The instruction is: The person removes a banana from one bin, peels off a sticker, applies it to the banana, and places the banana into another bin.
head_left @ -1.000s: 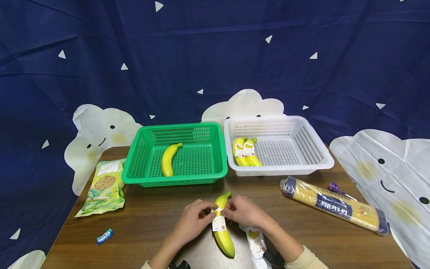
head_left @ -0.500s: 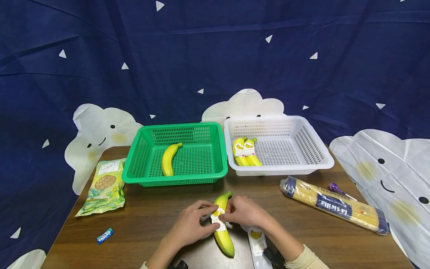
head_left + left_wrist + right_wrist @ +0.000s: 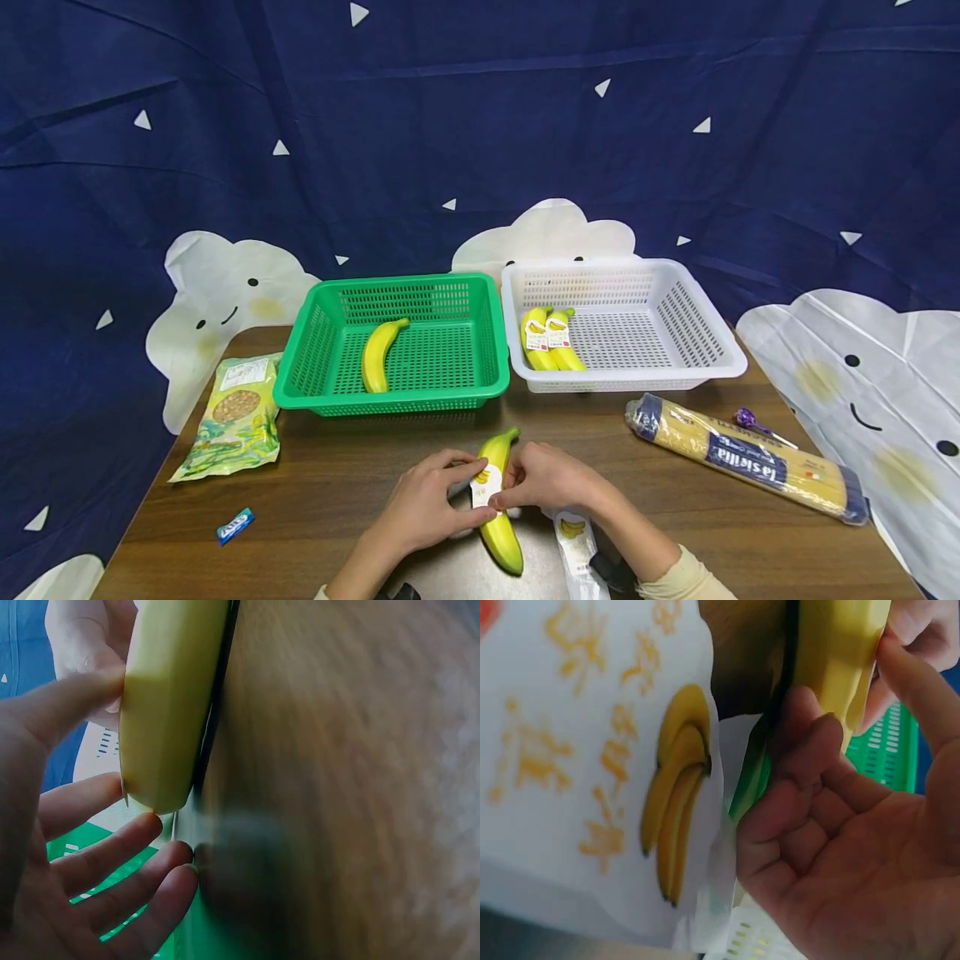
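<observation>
At the lower centre of the frame, on the brown wooden table [image 3: 337, 492], lies a yellow curved banana [image 3: 497, 500]. Left hand [image 3: 427, 504] and right hand [image 3: 551, 479] pinch its white paper label [image 3: 483, 486]; uneven pressing could crease it.

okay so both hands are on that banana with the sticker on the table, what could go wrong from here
1. Both the left hand and the right hand pinch the white label at the middle of the banana; it may crease or go on crooked.
2. The banana lies curved on the smooth table, so pressing could roll it out from under the fingers.
3. The sticker sheet lies beside the right wrist near the table edge, where the sleeve could sweep it off.
</observation>
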The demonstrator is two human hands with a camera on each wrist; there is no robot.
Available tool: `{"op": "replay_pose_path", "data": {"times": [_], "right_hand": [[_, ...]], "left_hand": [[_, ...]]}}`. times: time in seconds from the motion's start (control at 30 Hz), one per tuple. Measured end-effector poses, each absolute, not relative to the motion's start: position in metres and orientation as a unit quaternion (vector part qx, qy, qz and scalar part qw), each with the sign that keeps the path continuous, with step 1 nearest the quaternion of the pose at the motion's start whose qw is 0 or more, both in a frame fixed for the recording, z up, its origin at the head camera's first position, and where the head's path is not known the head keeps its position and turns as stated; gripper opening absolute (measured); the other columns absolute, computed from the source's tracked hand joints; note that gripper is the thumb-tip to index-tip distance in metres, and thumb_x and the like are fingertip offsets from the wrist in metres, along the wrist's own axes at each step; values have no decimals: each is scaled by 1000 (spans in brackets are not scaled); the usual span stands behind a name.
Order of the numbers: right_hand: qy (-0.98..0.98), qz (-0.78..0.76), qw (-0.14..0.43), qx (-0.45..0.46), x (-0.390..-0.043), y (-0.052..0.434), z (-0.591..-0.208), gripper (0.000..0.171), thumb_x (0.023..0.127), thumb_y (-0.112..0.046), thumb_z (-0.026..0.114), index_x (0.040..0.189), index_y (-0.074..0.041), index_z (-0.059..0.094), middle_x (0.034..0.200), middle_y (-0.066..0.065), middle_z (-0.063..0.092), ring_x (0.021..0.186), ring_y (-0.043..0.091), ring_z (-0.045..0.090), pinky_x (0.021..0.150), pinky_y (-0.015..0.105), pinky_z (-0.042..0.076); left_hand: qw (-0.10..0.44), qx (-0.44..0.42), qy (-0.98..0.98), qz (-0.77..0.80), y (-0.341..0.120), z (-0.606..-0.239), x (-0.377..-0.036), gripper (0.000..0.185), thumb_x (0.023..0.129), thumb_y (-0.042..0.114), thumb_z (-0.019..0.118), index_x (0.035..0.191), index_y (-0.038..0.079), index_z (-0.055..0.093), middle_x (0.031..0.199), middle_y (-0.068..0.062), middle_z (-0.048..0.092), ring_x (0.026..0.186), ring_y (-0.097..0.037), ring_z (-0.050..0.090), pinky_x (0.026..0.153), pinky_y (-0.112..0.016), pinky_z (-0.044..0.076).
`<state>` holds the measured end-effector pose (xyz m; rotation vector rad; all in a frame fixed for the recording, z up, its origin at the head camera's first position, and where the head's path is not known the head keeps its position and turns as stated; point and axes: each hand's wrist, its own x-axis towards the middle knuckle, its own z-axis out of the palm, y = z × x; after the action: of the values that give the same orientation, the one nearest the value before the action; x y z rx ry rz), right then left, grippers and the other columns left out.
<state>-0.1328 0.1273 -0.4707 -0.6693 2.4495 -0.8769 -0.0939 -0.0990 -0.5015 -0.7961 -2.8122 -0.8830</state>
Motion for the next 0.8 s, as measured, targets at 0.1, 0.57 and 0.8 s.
{"op": "replay_pose_path", "data": {"times": [0.1, 0.57, 0.8], "right_hand": [[885, -326, 232, -240, -133, 127, -471, 29, 75, -49, 76, 68, -22, 67, 62, -12, 61, 53, 4, 50, 46, 25, 39], [906, -306, 209, -205, -129, 120, -473, 48, 74, -60, 72, 52, -21, 58, 45, -16, 46, 42, 4, 38, 39, 24, 28], [906, -322, 213, -174, -129, 117, -474, 50, 74, -60, 72, 55, -15, 63, 50, -6, 57, 44, 8, 45, 40, 27, 33]], "left_hand": [[47, -259, -921, -287, -98, -501, -92, 67, 76, 68, 66, 129, 26, 64, 122, 15, 55, 107, -9, 56, 83, -39, 49], [25, -251, -924, -289, -97, -500, -91, 70, 74, 70, 66, 130, 27, 61, 124, 16, 53, 109, -10, 55, 84, -42, 48], [3, -238, -927, -289, -96, -500, -90, 78, 72, 71, 66, 135, 27, 56, 126, 13, 53, 111, -14, 55, 86, -46, 46]]}}
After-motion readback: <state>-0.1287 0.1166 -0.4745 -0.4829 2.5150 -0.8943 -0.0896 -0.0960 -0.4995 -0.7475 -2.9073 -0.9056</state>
